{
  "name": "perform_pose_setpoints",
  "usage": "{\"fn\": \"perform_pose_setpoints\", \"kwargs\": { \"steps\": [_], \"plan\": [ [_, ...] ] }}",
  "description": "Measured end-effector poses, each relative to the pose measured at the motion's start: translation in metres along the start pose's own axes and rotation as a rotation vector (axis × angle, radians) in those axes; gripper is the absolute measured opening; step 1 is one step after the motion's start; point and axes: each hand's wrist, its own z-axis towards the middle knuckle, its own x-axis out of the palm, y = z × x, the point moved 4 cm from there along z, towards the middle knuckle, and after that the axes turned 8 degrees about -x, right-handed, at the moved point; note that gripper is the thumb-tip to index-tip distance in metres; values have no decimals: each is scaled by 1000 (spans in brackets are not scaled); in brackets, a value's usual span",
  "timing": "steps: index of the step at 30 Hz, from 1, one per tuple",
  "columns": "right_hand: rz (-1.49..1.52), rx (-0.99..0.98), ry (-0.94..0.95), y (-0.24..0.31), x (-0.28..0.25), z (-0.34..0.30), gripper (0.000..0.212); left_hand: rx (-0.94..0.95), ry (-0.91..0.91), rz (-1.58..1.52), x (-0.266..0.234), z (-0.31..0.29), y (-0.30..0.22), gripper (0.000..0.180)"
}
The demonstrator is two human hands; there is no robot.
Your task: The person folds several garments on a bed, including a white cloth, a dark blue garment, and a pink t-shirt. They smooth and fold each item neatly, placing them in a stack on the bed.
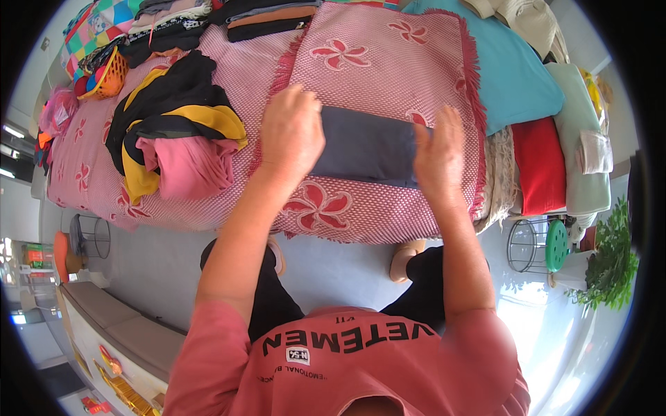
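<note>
A dark grey piece of folded clothing (368,145) lies as a flat, narrow rectangle on a pink-and-white patterned blanket (378,83) with red flowers and fringed edges. My left hand (295,135) is closed at the garment's left end, its fingertips turned away from view. At the opposite end is my right hand (440,159), fingers stretched upward and the thumb apart, beside the garment's right edge. Whether the right palm touches the cloth, I cannot tell.
To the left lies a loose heap of black, yellow and pink clothes (187,139). Folded stacks (267,24) and an orange basket (111,76) sit farther back. At right are a turquoise cloth (517,83), a red cloth (540,166), a green stool (556,245) and a plant (610,260).
</note>
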Motion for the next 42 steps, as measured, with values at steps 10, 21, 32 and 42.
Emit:
{"fn": "perform_pose_setpoints", "kwargs": {
  "steps": [10, 21, 32, 42],
  "plan": [
    [330, -95, 398, 51, 63, -3, 64, 158, 396, -83, 54, -23, -28, 48],
    [-10, -44, 451, 25, 58, -22, 74, 106, 386, 123, 61, -42, -16, 62],
    [-23, 152, 405, -64, 40, -58, 57, -71, 387, 74, 59, -47, 22, 71],
    [173, 325, 372, -99, 22, -35, 33, -126, 426, 237, 28, -37, 13, 67]
  ]
}}
